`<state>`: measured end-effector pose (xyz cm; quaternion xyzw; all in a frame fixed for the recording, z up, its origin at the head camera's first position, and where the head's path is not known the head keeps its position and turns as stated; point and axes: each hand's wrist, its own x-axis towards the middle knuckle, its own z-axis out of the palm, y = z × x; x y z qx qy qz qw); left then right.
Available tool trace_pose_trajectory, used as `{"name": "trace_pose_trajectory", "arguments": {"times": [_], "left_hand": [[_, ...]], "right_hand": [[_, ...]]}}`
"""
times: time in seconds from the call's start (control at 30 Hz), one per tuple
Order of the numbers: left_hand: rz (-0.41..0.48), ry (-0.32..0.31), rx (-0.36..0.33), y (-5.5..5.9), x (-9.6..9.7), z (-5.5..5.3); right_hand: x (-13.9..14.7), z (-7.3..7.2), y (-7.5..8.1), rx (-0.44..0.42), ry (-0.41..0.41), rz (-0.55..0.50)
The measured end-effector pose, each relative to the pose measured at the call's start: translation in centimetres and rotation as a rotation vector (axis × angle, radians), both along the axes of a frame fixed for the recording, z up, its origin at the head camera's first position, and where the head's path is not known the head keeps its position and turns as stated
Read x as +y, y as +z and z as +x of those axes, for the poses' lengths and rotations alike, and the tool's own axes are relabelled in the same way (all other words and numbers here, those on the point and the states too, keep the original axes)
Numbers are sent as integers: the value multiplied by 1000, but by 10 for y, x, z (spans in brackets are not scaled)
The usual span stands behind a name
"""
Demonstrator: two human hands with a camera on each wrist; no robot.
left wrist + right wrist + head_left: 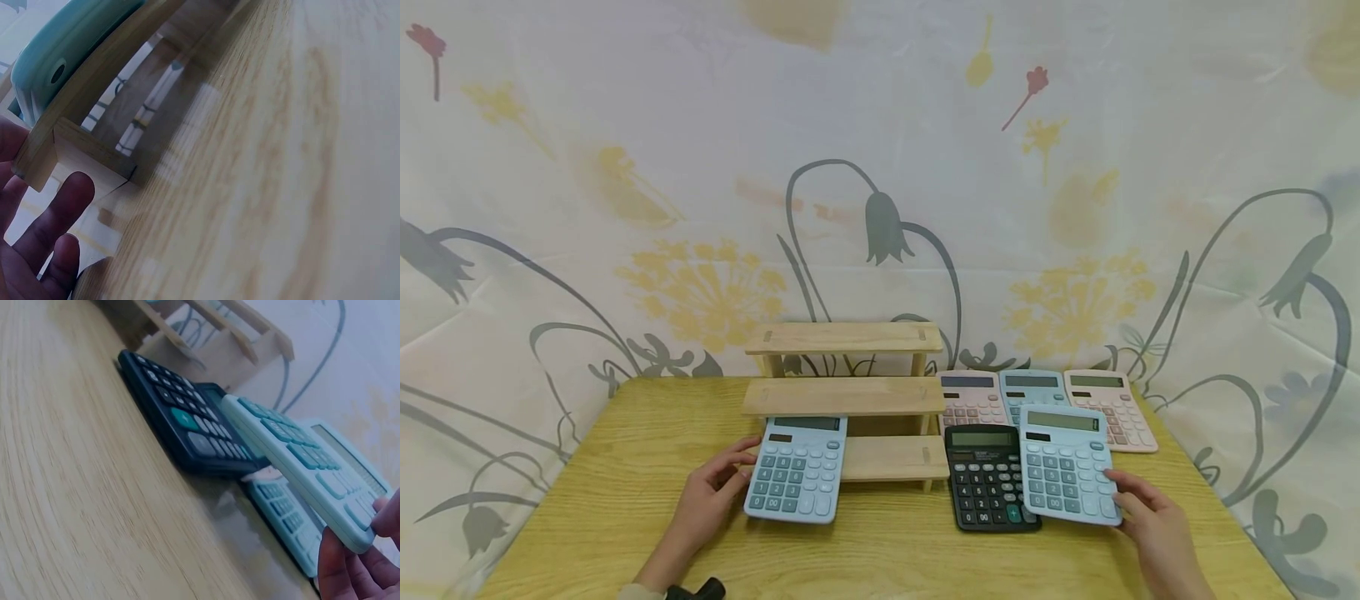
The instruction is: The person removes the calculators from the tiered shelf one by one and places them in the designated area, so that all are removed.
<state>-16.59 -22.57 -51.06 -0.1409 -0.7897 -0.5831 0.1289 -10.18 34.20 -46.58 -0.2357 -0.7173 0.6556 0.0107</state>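
Note:
A light blue calculator (795, 471) lies on the lowest step of a wooden three-step stand (842, 396), at its left end. Beside that calculator's left edge is my left hand (715, 487), fingers loosely bent; in the left wrist view some fingers (56, 215) show just off the step's end. Whether they touch the calculator is hard to tell. My right hand (1157, 529) pinches another light blue calculator (1067, 467) by its lower right corner, thumb on top and fingers underneath. It is raised and tilted, partly over a black calculator (981, 492) on the table.
Behind the held calculator, a pink calculator (972, 398), a blue one (1032, 387) and another pink one (1120, 408) lie in a row on the wooden table (647, 433). A floral cloth (880, 108) hangs behind the table.

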Motion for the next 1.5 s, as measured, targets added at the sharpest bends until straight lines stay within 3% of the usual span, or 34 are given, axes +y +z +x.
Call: {"name": "trace_pose_trajectory", "arguments": {"times": [0.43,0.67,1.1,1.2,1.37,1.5], "left_hand": [[-4,-4,1,-1,0,-1],[-14,2,4,-1,0,-1],[-14,4,7,-2,-1,-1],[-3,-1,12,-2,-1,0],[-8,0,15,-2,-1,0],[-26,10,4,-2,0,0]], "right_hand": [[18,-1,-4,26,-66,-43],[24,-3,-12,4,-81,-4],[24,-8,-16,-45,-11,49],[23,-8,-19,-37,-8,122],[21,-5,-24,-17,-26,354],[19,-4,-25,-14,-47,453]]}}
